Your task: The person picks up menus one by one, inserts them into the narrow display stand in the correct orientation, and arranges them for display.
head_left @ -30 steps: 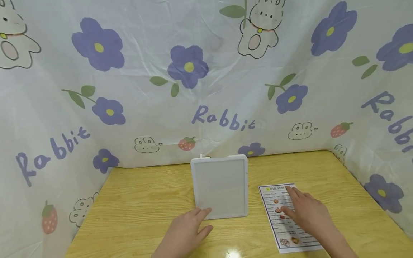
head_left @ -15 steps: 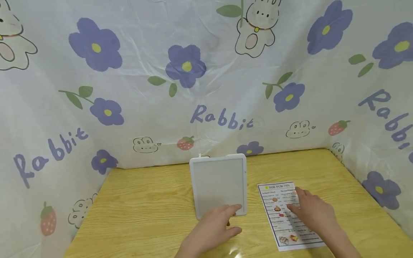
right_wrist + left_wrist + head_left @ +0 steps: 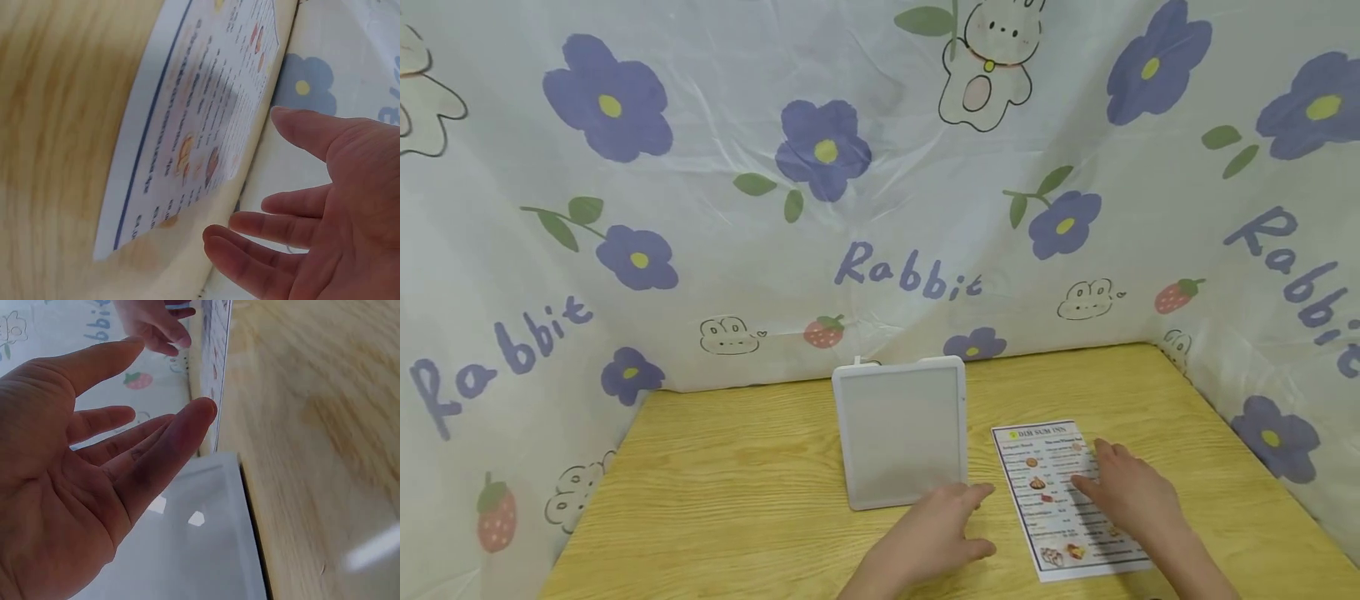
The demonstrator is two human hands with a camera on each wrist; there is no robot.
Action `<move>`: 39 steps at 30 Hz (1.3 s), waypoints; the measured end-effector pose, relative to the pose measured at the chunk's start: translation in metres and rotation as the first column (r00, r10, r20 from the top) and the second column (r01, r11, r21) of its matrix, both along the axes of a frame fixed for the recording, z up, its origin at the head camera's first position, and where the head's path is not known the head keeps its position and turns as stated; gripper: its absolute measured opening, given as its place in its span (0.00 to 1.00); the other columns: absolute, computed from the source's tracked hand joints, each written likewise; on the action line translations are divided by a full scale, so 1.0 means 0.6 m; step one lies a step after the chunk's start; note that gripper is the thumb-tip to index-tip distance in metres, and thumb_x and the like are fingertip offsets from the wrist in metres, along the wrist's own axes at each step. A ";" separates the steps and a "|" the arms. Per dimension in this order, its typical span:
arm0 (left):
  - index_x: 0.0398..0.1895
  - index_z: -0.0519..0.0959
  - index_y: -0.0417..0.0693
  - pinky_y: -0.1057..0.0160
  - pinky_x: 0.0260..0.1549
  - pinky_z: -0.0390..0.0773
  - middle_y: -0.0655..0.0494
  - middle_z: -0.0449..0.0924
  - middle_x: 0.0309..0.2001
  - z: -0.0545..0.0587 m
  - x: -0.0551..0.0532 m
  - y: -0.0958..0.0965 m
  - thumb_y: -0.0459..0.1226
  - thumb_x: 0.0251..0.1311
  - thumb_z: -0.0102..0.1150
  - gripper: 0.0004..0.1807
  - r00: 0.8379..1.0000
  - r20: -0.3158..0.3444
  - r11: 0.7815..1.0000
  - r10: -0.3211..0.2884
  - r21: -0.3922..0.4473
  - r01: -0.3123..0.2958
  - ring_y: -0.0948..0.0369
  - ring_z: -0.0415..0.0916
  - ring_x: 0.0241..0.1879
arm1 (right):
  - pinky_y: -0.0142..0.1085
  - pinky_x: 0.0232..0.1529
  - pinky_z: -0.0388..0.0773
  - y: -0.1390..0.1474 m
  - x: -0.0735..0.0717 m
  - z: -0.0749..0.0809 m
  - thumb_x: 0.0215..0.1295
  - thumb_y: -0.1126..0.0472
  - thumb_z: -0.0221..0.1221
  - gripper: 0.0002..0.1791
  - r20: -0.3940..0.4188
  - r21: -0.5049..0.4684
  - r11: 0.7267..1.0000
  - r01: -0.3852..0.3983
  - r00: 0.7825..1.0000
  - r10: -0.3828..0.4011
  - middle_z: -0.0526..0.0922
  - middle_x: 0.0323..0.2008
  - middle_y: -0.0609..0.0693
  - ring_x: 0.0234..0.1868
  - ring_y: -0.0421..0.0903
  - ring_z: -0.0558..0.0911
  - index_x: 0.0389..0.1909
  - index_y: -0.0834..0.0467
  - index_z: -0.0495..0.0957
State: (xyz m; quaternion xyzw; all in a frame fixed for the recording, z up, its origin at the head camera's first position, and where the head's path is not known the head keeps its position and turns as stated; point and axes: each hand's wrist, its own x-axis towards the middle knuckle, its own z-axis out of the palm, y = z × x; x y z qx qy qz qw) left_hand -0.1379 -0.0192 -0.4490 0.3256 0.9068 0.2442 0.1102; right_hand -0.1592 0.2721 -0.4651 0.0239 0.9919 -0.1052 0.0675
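Clearly, oblong white paper menu [image 3: 1051, 512] runs near-to-far, right of left hand [image 3: 936, 533]; right hand [image 3: 1137, 497] closer; both empty, fingers loose.

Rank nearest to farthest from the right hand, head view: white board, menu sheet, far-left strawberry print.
1. Menu sheet: partly covered by the right hand.
2. White board: left of the menu sheet.
3. Far-left strawberry print: near the left edge.
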 end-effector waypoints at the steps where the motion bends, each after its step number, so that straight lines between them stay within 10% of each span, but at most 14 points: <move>1: 0.70 0.75 0.49 0.64 0.54 0.78 0.60 0.79 0.61 -0.002 0.001 0.004 0.47 0.60 0.74 0.35 1.000 0.010 1.000 0.001 -0.004 -0.001 0.64 0.77 0.57 | 0.64 0.48 0.77 0.002 -0.001 -0.002 0.66 0.41 0.66 0.48 0.008 -0.008 1.000 0.003 1.000 -0.003 0.71 0.59 0.79 0.56 0.76 0.75 0.66 0.79 0.64; 10: 0.71 0.74 0.53 0.61 0.59 0.75 0.58 0.77 0.64 -0.018 0.007 0.046 0.50 0.58 0.75 0.38 0.996 0.076 0.999 0.040 -0.031 -0.038 0.61 0.73 0.64 | 0.65 0.47 0.76 0.014 -0.003 -0.010 0.65 0.42 0.67 0.48 0.043 -0.048 0.999 0.016 0.999 -0.014 0.70 0.58 0.80 0.55 0.77 0.75 0.66 0.79 0.64; 39: 0.60 0.82 0.54 0.70 0.50 0.77 0.63 0.77 0.56 -0.047 0.025 0.118 0.51 0.48 0.81 0.34 0.990 -0.095 0.972 -0.101 -0.222 0.078 0.69 0.74 0.55 | 0.54 0.34 0.77 0.008 -0.025 -0.021 0.55 0.26 0.66 0.54 0.152 -0.046 0.992 0.117 0.982 -0.108 0.75 0.40 0.66 0.32 0.56 0.75 0.49 0.78 0.71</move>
